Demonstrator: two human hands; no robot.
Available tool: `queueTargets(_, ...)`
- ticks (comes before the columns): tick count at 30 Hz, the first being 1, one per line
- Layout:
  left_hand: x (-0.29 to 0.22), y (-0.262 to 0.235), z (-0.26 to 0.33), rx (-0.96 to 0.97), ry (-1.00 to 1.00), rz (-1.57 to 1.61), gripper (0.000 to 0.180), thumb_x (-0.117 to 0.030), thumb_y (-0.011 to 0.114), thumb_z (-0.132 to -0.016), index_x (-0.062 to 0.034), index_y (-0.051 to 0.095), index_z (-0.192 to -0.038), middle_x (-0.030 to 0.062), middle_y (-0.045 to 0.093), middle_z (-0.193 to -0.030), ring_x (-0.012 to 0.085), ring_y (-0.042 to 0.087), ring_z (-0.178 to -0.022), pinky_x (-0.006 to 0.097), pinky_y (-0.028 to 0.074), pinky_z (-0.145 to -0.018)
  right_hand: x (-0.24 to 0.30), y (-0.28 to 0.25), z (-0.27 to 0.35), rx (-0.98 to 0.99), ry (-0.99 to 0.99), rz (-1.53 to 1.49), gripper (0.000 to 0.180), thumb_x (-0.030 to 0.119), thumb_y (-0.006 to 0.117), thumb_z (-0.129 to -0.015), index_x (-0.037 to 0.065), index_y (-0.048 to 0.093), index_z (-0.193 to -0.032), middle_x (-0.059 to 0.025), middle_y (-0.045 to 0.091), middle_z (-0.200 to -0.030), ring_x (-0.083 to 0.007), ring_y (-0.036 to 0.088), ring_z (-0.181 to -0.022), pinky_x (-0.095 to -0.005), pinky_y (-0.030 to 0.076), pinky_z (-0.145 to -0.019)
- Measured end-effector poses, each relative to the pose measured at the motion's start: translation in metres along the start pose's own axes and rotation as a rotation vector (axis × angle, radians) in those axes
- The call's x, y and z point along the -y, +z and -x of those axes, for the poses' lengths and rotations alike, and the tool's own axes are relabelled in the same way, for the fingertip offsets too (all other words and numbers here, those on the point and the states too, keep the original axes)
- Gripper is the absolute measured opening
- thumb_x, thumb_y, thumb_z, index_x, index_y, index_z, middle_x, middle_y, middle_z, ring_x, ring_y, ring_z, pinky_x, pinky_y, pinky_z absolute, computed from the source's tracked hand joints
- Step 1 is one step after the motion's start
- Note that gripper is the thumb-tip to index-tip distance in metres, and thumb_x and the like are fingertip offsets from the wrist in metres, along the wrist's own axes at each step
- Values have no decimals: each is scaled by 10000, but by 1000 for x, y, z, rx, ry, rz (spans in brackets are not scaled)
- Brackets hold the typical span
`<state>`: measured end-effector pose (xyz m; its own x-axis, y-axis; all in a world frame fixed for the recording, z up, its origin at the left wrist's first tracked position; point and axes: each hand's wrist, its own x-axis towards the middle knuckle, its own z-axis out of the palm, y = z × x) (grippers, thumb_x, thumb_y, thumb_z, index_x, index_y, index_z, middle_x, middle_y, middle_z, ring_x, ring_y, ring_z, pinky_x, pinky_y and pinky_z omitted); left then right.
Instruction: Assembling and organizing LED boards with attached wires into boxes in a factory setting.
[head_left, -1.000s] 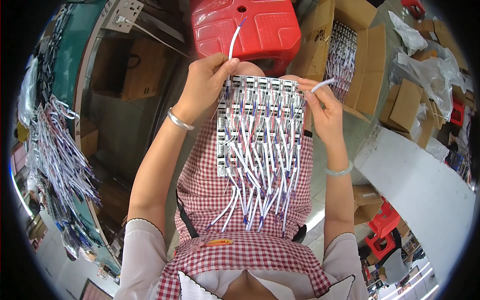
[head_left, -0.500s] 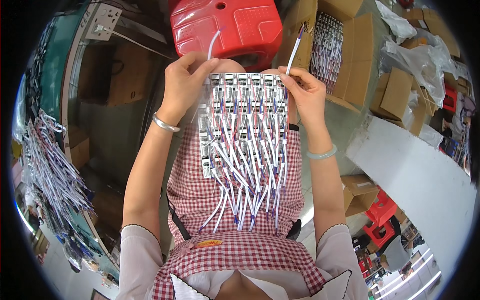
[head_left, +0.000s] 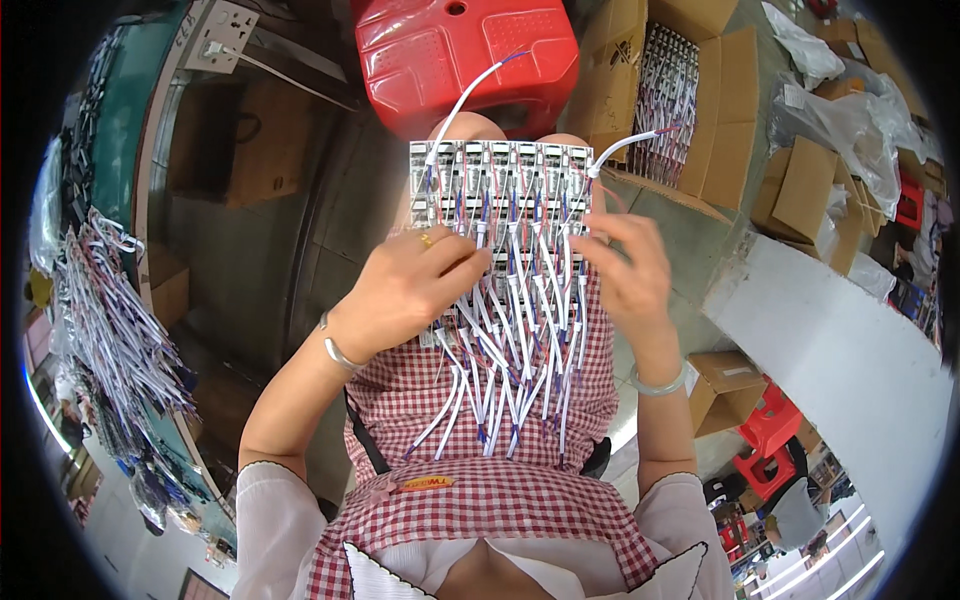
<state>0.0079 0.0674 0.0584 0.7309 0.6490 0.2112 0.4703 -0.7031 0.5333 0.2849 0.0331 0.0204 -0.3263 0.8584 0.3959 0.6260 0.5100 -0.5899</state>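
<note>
Across my lap lies a panel of small circuit-board modules (head_left: 500,165), set in rows, with thin red and dark wires between them. Many short white cables with blue-ended leads (head_left: 515,300) hang from it toward my waist. One white cable (head_left: 462,105) curves up from the panel's top left corner, and another white cable (head_left: 622,147) sticks out at the top right. My left hand (head_left: 415,285) is closed over the panel's left middle, thumb and forefinger together at the cables; what they grip is hidden. At the right edge, my right hand (head_left: 632,265) is slightly blurred, fingers apart.
A red plastic stool (head_left: 470,60) stands beyond my knees. To its right, an open cardboard box (head_left: 728,120) holds similar panels. Bundles of white cables (head_left: 115,310) hang over the bench at left. More boxes (head_left: 800,200) and clear plastic bags lie at right.
Both hands have left the panel's top corners and moved toward me, over its middle. The two corner cables, held upright before, now stand free and bend to the right.
</note>
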Motion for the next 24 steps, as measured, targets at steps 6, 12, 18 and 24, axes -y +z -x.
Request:
queueTargets(6,-3,-1,1,199,9,-166,306,-104,647,-737,-17,644,-1030,64,624,-953,207,622,-885,323,528,-761,-3,2,-2,142,3,34,220,-10,628,-757,51,685,-961,-78,668,-1146,-242,640,-1005,-360,503,-786)
queueTargets(12,-6,-7,-8,323,24,-287,191,-118,612,-765,-45,594,-940,49,559,-849,196,597,-838,323,512,-730,1,-14,-19,310,3,52,214,4,628,-767,64,647,-972,-78,632,-1230,-284,625,-1009,-394,515,-828)
queueTargets(18,0,-18,-26,471,169,-318,168,-140,604,-779,-52,583,-920,43,549,-841,195,592,-852,327,506,-763,-5,-24,-35,423,-64,94,135,62,609,-798,66,613,-934,-78,607,-1250,-278,600,-1070,-392,490,-865)
queueTargets(24,20,-16,-23,221,75,-113,199,-120,631,-790,-48,571,-966,68,607,-957,252,606,-1020,377,502,-835,-14,-9,-43,183,39,-153,124,31,629,-832,48,591,-949,-111,654,-1167,-325,612,-1097,-421,469,-942)
